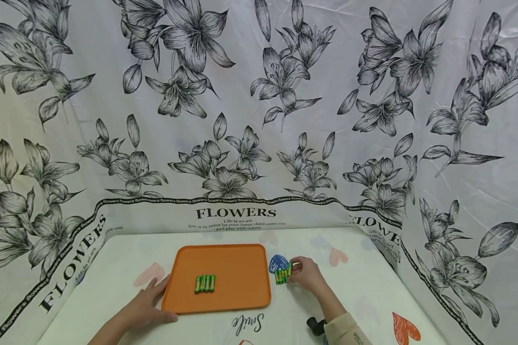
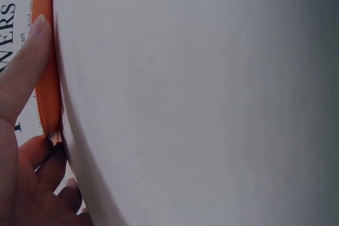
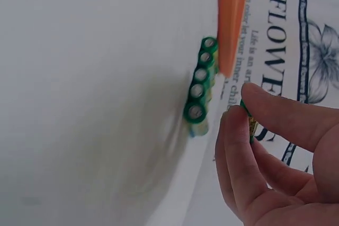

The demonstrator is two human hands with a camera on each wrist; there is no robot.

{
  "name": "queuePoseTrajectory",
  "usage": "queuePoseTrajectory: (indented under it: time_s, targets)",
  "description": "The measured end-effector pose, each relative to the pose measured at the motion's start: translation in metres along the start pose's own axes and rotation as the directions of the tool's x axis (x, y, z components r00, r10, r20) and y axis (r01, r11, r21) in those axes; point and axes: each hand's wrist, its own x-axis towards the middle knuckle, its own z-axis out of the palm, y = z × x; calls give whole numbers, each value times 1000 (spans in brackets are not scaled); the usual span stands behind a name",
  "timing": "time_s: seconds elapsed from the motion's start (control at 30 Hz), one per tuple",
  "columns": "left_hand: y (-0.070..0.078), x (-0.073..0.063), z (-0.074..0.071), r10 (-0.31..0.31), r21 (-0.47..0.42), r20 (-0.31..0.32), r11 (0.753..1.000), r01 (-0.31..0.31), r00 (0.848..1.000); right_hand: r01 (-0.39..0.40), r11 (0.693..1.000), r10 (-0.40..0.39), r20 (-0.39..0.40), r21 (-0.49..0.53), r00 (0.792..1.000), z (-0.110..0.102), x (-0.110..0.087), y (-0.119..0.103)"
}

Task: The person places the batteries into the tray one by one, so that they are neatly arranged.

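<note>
My left hand (image 1: 143,306) holds the near left corner of an orange tray (image 1: 233,263), thumb along the near edge and fingers at the left side. The left wrist view shows the thumb lying against the tray's side (image 2: 46,91). On the tray, left of its middle, several green batteries (image 1: 205,283) lie side by side. Right of the tray, my right hand (image 1: 307,274) pinches one green battery (image 3: 252,128) between thumb and fingers. Close beside that hand is a row of several more batteries (image 3: 198,80), their flat ends facing the right wrist camera.
The tray stands on a white tablecloth (image 1: 349,282) printed with hearts and lettering. A black object (image 1: 315,326) is at the right wrist by the sleeve. Behind and at both sides hangs a white flower-printed curtain (image 1: 241,105).
</note>
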Motion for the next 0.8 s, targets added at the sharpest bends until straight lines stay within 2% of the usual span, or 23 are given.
queuePoseTrajectory:
  time_s: [0.33,0.8]
  targets:
    - [0,3,1,0,12,-9,1000,0,1000,50,994,-56,70,92,996,15,-2,-29]
    - [-3,4,2,-7,11,-8,1000,7,1000,87,990,-98,97,113,991,36,-1,-63]
